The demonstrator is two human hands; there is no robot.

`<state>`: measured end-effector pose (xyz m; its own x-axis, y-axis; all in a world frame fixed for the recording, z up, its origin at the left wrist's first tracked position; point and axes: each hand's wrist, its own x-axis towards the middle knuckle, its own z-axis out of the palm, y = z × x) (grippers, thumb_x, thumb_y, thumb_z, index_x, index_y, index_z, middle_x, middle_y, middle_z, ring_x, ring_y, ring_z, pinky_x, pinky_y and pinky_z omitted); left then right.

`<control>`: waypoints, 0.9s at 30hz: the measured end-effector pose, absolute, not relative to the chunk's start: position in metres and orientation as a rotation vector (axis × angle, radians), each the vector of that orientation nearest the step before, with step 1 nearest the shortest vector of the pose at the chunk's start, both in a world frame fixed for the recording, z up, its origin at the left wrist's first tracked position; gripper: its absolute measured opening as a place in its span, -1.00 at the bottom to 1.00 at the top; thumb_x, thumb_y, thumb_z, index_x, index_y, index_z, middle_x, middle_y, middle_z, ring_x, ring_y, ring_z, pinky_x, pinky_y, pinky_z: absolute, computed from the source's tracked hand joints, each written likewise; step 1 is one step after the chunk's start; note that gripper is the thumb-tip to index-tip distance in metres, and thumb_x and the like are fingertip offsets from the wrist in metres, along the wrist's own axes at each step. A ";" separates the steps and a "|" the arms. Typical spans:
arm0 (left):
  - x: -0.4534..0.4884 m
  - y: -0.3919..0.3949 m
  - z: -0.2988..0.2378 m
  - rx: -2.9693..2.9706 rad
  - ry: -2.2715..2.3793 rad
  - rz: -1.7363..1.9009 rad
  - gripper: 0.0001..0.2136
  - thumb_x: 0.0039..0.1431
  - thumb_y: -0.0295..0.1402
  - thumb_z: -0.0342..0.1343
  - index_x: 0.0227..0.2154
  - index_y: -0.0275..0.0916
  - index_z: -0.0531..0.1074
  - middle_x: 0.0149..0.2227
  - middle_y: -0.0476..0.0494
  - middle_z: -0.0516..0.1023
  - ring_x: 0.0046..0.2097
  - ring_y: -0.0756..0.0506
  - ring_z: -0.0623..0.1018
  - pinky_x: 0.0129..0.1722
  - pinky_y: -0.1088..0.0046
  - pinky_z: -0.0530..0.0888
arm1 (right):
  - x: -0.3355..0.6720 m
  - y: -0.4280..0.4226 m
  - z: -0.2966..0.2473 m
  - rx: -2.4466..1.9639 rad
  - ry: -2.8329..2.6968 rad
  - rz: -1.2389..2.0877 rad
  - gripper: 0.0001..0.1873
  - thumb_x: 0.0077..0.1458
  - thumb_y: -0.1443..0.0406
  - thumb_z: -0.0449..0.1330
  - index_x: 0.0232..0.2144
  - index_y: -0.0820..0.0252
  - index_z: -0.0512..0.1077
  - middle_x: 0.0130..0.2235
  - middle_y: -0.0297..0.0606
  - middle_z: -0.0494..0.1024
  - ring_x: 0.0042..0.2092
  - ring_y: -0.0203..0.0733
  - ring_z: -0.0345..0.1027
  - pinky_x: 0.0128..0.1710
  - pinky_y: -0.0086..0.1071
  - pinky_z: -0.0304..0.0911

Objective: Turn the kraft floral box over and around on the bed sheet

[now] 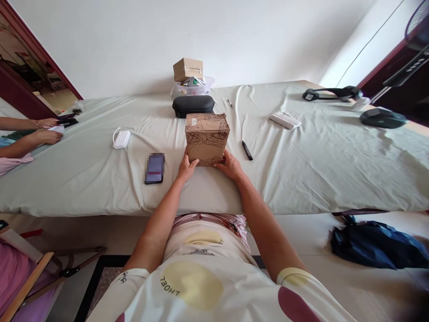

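Observation:
A brown cardboard box [207, 142] with dark scribbled lines on its top and front stands before me at the table's near side. My left hand [187, 166] grips its lower left edge, thumb on the front face. On the lower right side, my right hand [230, 165] holds the box with its fingers against it. The far sides of the box are hidden. A black marker [247, 150] lies just right of the box, and a phone [154, 168] lies to the left of my left hand.
Behind the box sit a black hard case [193, 105] and a plastic basket [209, 84] under another carton [188, 69]. White power banks [121, 139] lie on both sides. At far left, another person's hands [47, 132] hold something white. A headset [331, 93] rests at far right.

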<state>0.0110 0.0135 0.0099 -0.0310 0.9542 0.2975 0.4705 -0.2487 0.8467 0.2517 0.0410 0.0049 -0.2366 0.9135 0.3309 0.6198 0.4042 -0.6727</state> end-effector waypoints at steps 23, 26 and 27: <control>0.009 0.014 0.007 1.619 1.470 1.363 -0.39 0.28 -0.14 0.17 0.30 -0.24 0.20 0.18 -0.34 0.53 0.23 -0.28 0.51 0.22 0.16 0.42 | 0.253 0.039 0.011 -1.117 -1.745 0.493 -0.26 0.14 -0.07 0.28 0.29 0.00 0.32 0.07 -0.09 0.43 -0.07 0.01 0.50 -0.01 -0.05 0.50; 0.009 0.014 0.004 1.631 1.411 1.359 -0.42 0.30 -0.07 0.14 0.26 -0.25 0.24 0.16 -0.34 0.54 0.22 -0.25 0.51 0.22 0.18 0.42 | 0.249 0.035 0.015 -1.081 -1.710 0.450 -0.32 0.22 -0.14 0.18 0.27 -0.02 0.35 0.24 -0.04 0.33 0.10 0.07 0.43 0.00 -0.09 0.51; 0.009 0.014 0.003 1.640 1.388 1.350 -0.43 0.31 -0.05 0.13 0.25 -0.25 0.25 0.16 -0.34 0.54 0.22 -0.25 0.51 0.22 0.17 0.42 | 0.247 0.034 0.015 -1.077 -1.710 0.425 -0.32 0.25 -0.14 0.14 0.29 -0.02 0.32 0.30 -0.04 0.28 0.18 0.11 0.37 0.05 -0.06 0.48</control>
